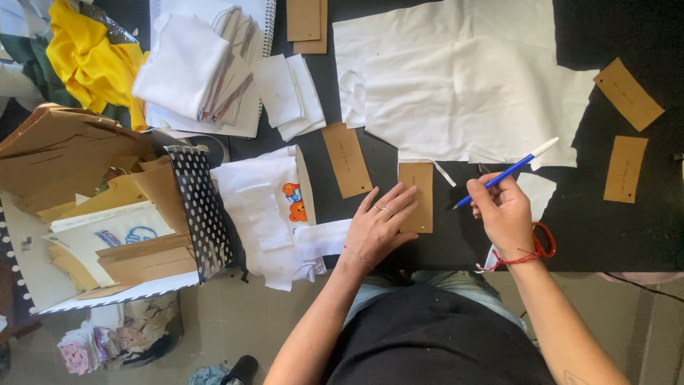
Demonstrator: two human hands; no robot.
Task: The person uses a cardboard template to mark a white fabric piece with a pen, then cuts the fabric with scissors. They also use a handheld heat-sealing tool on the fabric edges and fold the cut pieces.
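Note:
My left hand [380, 224] lies flat, fingers spread, on a small brown cardboard pattern piece [417, 187] that rests on the black table [613, 228]. My right hand [503, 212] grips a blue and white pen [510, 171], its tip pointing down-left just right of that cardboard piece. A large piece of white fabric [463, 78] is spread out beyond both hands. A second brown cardboard piece [346, 160] lies just left of the one under my hand.
Two more brown cardboard pieces [627, 135] lie at the far right. Folded white fabric [199, 64], yellow cloth [92, 60] and a polka-dot box [203, 214] of cardboard patterns crowd the left. Red-handled scissors [545, 242] sit under my right wrist.

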